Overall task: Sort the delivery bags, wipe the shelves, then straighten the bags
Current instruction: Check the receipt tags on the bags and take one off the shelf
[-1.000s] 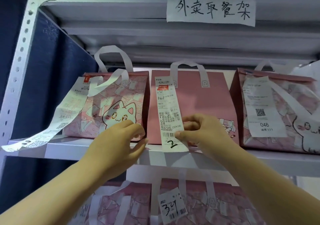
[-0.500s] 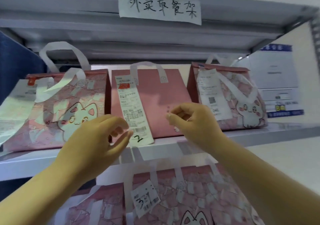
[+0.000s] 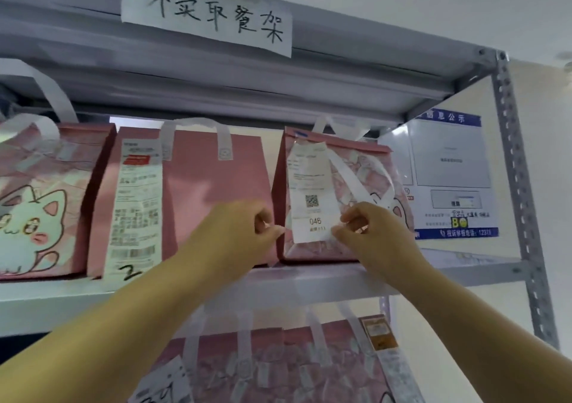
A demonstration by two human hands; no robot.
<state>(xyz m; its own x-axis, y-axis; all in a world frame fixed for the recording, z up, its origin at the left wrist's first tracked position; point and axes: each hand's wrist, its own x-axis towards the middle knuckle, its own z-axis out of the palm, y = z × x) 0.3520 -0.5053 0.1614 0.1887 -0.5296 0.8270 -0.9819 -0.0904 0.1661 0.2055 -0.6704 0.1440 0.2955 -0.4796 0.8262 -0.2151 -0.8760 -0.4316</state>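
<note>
Pink bags fill the upper shelf (image 3: 309,285) of the grey metal rack: I see a cat-print bag (image 3: 43,201) at far left, a plain pink bag (image 3: 210,186) in the middle w/ a long receipt (image 3: 136,207) hanging down its front, hand-marked "2" at the bottom, & a patterned bag (image 3: 356,179) to the right, upright, w/ a gap between it & the plain one. On the patterned bag's front hangs a shorter slip (image 3: 311,195) w/ a QR code & "046" printed low down. My right hand (image 3: 368,232) is curled, thumb & forefinger pinched on the slip's lower right corner, so it's holding the slip. My left hand (image 3: 241,232) is also curled into a loose fist, fingertips at the patterned bag's left edge just beside the slip's lower left; can't tell if it actually grips the slip or only touches the bag. Both forearms reach up from below. A paper sign (image 3: 207,15) w/ handwritten characters is stuck on the top shelf edge. On the wall behind the rack's right post (image 3: 520,204) there's a blue-bordered notice (image 3: 452,173). Lower shelf holds more pink bags (image 3: 278,368), white handles up, blurred, one w/ an orange-brown tag (image 3: 379,333) near its right top.
</note>
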